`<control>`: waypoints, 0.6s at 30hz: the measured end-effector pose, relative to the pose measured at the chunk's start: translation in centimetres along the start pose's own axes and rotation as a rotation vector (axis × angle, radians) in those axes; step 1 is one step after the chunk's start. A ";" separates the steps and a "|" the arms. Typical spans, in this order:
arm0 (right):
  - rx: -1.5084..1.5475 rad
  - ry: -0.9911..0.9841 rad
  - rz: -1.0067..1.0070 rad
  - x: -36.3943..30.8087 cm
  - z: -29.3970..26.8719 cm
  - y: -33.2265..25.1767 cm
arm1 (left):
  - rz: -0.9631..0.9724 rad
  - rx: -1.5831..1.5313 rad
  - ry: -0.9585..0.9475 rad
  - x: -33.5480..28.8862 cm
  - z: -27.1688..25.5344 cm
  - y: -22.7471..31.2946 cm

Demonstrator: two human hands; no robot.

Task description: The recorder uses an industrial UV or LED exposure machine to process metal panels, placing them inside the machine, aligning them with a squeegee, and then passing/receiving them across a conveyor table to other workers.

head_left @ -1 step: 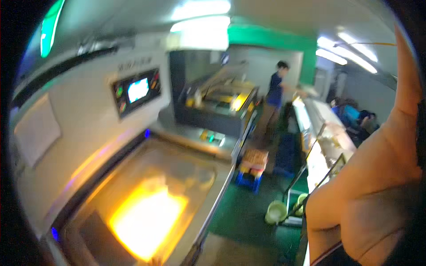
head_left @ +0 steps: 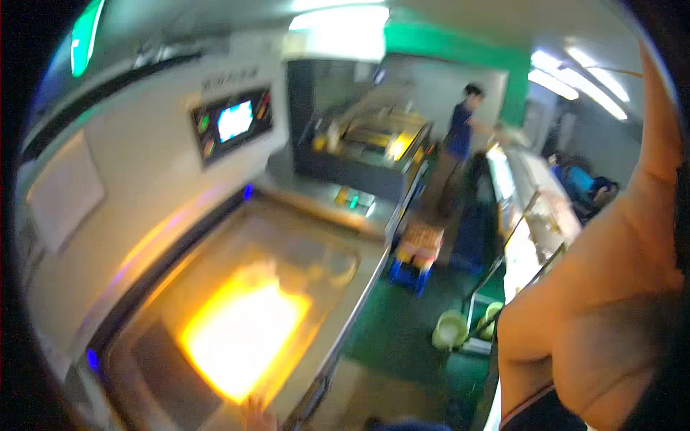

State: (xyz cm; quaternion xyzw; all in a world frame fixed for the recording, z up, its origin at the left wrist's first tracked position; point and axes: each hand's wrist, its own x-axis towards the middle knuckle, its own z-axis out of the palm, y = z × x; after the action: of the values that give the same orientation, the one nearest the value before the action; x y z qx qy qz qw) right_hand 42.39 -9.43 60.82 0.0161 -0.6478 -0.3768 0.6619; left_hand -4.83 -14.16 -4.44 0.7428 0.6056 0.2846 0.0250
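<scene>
One hand, fingertips only at the lower edge, rests on machine bed w/ glowing sheet; grip can't tell, other hand unseen, next likely sliding sheet

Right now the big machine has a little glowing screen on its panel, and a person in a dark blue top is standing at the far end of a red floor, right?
Not quite: the floor is green, not red. The head view shows it between the big machine and the long counter. The rest holds: the small lit screen sits on the machine's panel, and the person in the dark blue top stands at the far end.
</scene>
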 end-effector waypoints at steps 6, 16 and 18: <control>0.124 -0.109 0.306 -16.4 9.1 -4.4 | -0.562 0.196 -0.189 0.0 -2.3 5.9; 1.232 -1.825 0.935 -51.4 -0.7 -37.3 | -0.526 0.158 -0.279 -1.0 -5.9 5.9; 1.009 -1.754 1.018 -54.7 1.7 -37.3 | -0.539 0.173 -0.287 -1.1 -5.9 5.8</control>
State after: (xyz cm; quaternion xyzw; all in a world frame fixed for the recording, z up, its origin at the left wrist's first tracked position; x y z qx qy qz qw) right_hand 29.81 -6.91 -4.22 -0.2540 -0.8976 0.3593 -0.0265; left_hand -2.50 -18.53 2.22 0.5875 0.7929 0.1073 0.1214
